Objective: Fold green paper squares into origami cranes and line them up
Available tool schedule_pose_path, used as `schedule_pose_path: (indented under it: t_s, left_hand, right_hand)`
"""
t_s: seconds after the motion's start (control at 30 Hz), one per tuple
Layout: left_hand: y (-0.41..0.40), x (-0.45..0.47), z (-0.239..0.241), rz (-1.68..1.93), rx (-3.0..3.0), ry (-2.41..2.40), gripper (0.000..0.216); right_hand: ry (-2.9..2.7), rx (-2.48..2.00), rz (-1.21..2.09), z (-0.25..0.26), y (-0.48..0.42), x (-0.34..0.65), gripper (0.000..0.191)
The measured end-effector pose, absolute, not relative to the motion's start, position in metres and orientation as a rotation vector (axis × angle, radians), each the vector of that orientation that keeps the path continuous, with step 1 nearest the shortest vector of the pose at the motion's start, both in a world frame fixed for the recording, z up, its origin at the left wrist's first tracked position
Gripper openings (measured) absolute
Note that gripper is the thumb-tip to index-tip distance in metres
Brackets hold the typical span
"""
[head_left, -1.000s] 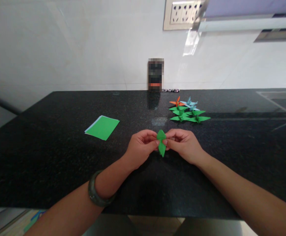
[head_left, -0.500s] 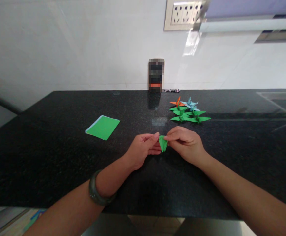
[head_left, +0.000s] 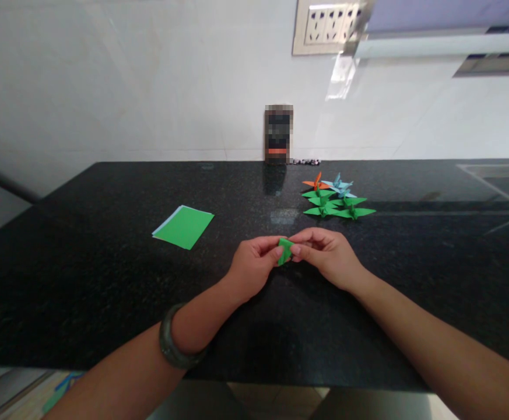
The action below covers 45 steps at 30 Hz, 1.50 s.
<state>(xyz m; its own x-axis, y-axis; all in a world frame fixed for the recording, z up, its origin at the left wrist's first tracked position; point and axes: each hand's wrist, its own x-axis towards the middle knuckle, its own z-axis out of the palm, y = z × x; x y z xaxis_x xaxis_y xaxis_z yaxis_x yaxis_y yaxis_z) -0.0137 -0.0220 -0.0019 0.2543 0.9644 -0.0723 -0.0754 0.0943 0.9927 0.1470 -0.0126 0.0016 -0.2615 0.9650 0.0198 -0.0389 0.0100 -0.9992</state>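
Note:
A small folded piece of green paper point(head_left: 284, 252) is pinched between both hands, above the front half of the dark counter. My left hand point(head_left: 256, 265) grips its left side with the thumb on top and the fingers behind. On its right edge, the thumb and forefinger of my right hand point(head_left: 330, 256) are closed. Fingertips cover parts of the folds. Beyond my right hand stand several folded paper cranes: an orange crane point(head_left: 316, 183), light blue ones point(head_left: 339, 185) and green ones point(head_left: 324, 207), grouped close together.
A stack of square paper point(head_left: 184, 227), green on top, lies to the left on the black speckled counter point(head_left: 105, 280). A phone-like upright object point(head_left: 278, 134), blurred out, leans on the wall with a beaded strap point(head_left: 306, 162) beside it. A socket panel point(head_left: 330, 26) is on the wall.
The green paper has turned from a downward-pointing triangle to a squarer shape. My right thumb has come onto its front, and my hands have drawn closer together.

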Motion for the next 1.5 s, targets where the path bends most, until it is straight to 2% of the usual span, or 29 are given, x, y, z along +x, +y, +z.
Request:
schedule_pose_path:
  t_s: [0.33,0.6,0.73,0.93,1.1,1.27,1.33,1.5]
  left_hand:
    - [-0.021,-0.014,-0.012,0.973,1.321,1.033,0.028]
    - [-0.022,-0.013,-0.005,1.022,1.403,1.029,0.021]
    - [-0.023,-0.013,-0.004,1.044,1.385,1.062,0.015]
    - [-0.030,-0.014,-0.001,0.989,1.687,1.159,0.040]
    - [-0.030,-0.013,-0.004,0.980,1.724,1.165,0.036]
    - [-0.027,-0.011,-0.010,0.869,1.601,1.097,0.019]
    - [-0.027,-0.012,-0.007,0.790,1.638,1.111,0.017]
    - [-0.026,-0.016,0.002,0.735,1.677,1.205,0.027]
  right_hand:
    - [-1.380,-1.051,1.344,0.002,-0.012,0.145,0.017]
    - [-1.500,-1.040,1.190,0.002,-0.014,0.142,0.015]
    - [-1.459,-1.034,1.285,0.003,-0.015,0.142,0.018]
    - [-1.474,-1.094,1.438,0.005,-0.018,0.139,0.023]
    - [-1.613,-1.115,1.185,0.004,-0.020,0.140,0.020]
    - [-1.679,-1.149,0.935,0.005,-0.021,0.141,0.019]
    - [-1.638,-1.169,0.960,0.006,-0.021,0.141,0.020]
    - [-1.529,-1.130,1.266,0.006,-0.018,0.139,0.025]
